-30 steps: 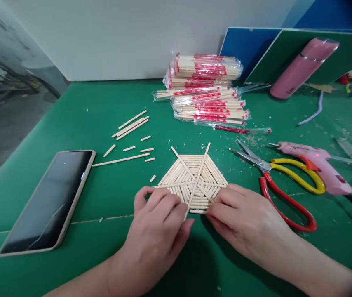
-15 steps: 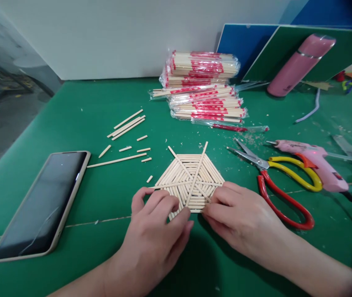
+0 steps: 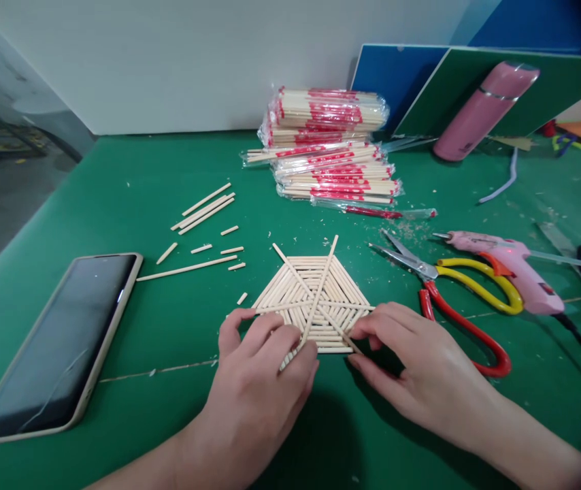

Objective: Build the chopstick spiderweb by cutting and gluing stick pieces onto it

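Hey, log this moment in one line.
left hand: on stick panel, near-left side | right hand: at panel's near-right side | scissors: blades apart | glue gun: beside scissors

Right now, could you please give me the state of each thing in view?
Hexagonal stick web, partly covered by left hand and right hand
Scissors, open
Glue gun, on its side, glue stick inserted
Smartphone, face up
Chopsticks, plastic-wrapped, stacked
Loose sticks, scattered
Pink flask, capped

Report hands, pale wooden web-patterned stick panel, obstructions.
Left hand touching panel at near-left edge; right hand open at near-right corner. Long sticks cross panel. Open red-and-yellow-handled metal scissors clear of panel.
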Motion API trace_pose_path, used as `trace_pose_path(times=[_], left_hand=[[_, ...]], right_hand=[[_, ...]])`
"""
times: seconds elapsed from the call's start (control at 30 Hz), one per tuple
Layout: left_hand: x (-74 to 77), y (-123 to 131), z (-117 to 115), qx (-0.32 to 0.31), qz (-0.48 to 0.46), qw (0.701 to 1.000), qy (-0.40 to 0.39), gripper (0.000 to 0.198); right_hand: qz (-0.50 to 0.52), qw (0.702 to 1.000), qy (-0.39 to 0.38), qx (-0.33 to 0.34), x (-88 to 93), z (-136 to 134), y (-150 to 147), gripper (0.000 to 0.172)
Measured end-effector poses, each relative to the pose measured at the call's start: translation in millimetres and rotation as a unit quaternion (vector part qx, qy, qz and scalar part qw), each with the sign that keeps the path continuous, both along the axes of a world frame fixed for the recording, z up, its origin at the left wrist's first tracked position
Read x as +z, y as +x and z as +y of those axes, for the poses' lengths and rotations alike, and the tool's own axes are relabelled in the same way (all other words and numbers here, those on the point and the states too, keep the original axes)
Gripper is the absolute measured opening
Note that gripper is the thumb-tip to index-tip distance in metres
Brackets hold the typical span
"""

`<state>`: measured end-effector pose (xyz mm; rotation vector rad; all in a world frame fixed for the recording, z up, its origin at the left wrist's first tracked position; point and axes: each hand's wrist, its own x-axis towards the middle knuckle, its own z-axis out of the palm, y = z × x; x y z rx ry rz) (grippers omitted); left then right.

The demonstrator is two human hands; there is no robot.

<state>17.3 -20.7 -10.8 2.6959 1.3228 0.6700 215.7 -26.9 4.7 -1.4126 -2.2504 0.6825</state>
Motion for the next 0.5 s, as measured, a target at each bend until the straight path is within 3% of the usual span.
trace_pose_path(times=[0.5], left_hand=[[-7.3, 4.5, 0.9, -0.008, -0.005, 1.0, 0.028, 0.031]], right_hand=[[-0.004, 0.999, -0.038, -0.034, -5.5, -3.2, -3.1, 0.009]])
